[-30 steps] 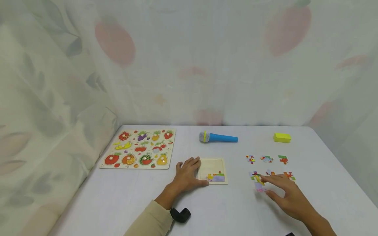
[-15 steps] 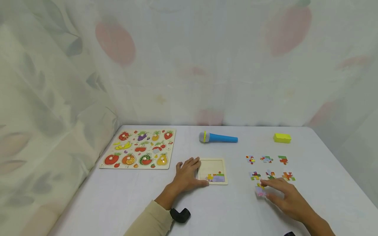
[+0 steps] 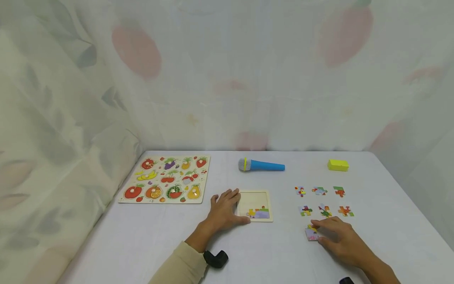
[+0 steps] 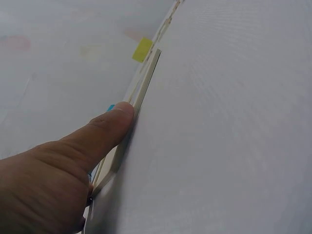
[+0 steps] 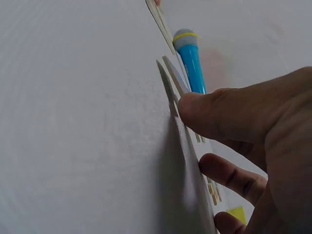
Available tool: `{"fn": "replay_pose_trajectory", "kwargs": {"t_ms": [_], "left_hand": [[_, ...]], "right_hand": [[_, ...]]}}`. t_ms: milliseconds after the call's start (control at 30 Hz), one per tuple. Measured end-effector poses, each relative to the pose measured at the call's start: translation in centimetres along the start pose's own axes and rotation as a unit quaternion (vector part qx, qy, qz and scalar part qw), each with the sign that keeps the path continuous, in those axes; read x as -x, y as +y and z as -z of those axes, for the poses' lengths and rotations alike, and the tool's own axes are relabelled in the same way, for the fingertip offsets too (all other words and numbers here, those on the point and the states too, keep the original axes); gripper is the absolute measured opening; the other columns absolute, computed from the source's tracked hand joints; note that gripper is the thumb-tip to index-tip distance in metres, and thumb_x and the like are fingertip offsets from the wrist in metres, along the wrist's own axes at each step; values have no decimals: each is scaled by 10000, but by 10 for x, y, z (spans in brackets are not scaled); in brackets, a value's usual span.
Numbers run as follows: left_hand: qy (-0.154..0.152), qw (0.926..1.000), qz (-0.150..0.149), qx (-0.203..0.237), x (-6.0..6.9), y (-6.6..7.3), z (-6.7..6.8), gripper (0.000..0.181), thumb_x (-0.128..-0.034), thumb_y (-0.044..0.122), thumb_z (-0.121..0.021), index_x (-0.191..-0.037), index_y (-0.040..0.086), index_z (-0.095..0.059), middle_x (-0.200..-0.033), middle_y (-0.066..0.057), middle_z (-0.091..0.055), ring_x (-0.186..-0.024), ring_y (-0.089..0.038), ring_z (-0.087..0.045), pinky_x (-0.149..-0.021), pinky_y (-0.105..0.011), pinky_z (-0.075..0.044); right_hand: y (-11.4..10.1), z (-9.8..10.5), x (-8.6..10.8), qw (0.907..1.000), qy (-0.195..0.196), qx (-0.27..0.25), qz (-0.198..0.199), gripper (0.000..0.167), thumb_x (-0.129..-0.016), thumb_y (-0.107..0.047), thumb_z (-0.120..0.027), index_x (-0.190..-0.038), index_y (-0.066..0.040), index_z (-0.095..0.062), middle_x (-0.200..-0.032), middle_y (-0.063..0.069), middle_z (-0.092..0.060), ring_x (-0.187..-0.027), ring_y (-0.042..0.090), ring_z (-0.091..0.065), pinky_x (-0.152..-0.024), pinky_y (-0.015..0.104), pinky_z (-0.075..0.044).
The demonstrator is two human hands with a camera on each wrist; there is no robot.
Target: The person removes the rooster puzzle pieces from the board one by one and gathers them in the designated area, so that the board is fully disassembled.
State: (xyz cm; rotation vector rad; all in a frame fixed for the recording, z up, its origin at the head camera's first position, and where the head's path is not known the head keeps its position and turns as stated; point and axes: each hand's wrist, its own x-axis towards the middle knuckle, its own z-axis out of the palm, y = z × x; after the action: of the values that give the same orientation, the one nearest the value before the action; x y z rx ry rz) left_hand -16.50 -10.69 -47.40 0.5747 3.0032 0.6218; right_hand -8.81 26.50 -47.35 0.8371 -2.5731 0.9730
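Note:
A wooden puzzle tray [image 3: 254, 198] lies on the table, with joined pieces [image 3: 259, 213] in its lower right part. My left hand [image 3: 223, 213] rests at the tray's left side. Its thumb [image 4: 105, 129] presses the near edge and the fingers are spread by the upper left corner. My right hand [image 3: 338, 240] pinches a lilac and yellow puzzle piece [image 3: 311, 233] between thumb and index finger. In the right wrist view the puzzle piece [image 5: 175, 74] shows nearly edge-on beside the thumb; whether it touches the table is hard to tell.
Several loose puzzle pieces [image 3: 325, 211] lie in two rows beyond my right hand. A blue toy microphone [image 3: 266, 165] and a yellow block [image 3: 338, 165] sit farther back. At the left lies a fruit peg board [image 3: 163, 179]. Curtain-like cloth [image 3: 213, 79] rises behind the table.
My right hand has drawn the pinched piece a little nearer to me, away from the rows, uncovering pieces behind it. The left hand and tray have stayed put.

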Motion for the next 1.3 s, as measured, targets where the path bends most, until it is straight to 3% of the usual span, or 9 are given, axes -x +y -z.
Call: {"fn": "replay_pose_trajectory", "kwargs": {"t_ms": [200, 500, 667, 933, 1300], "left_hand": [[18, 10000, -10, 29, 0, -1, 1, 934, -717, 659, -705, -1425, 90, -488, -1497, -18, -393, -1382, -253, -286, -1028, -601, -158], [-30, 10000, -29, 48, 0, 1, 1, 942, -723, 661, -705, -1434, 87, -475, -1505, -21, -381, -1391, -253, -273, -1036, -604, -150], [-27, 10000, 19, 13, 0, 1, 0, 939, -719, 656, -711, -1430, 88, -480, -1503, -21, -383, -1389, -251, -276, -1033, -604, -152], [-100, 9999, 68, 20, -1, 1, 1, 954, -718, 669, -707, -1436, 88, -472, -1514, -21, -367, -1398, -252, -259, -1041, -601, -139], [-90, 9999, 55, 61, -1, -1, 0, 961, -710, 678, -709, -1436, 95, -474, -1515, -16, -365, -1399, -250, -256, -1044, -594, -137]], "right_hand": [[0, 1, 1, 10000, 16, 50, -10, 539, -674, -3, -841, -1184, -76, -680, -1122, -59, -675, -1012, 76, -551, -896, 90, -298], [-11, 23, -7, 9984, 385, -88, 401, 624, -658, 57, -831, -1237, -88, -647, -1159, 5, -664, -1111, 37, -519, -943, 109, -297], [-25, 30, -18, 9970, 501, -119, 574, 659, -656, 11, -849, -1266, -126, -638, -1188, 4, -639, -1152, 51, -492, -958, 132, -283], [-55, 35, -39, 9980, 473, -75, 422, 629, -705, -60, -845, -1287, -166, -630, -1218, -43, -605, -1121, 76, -494, -911, 156, -295], [-83, 20, -74, 9960, 484, -193, 726, 605, -742, -53, -818, -1304, -152, -617, -1255, -33, -582, -1141, 173, -497, -933, 259, -354]]}}
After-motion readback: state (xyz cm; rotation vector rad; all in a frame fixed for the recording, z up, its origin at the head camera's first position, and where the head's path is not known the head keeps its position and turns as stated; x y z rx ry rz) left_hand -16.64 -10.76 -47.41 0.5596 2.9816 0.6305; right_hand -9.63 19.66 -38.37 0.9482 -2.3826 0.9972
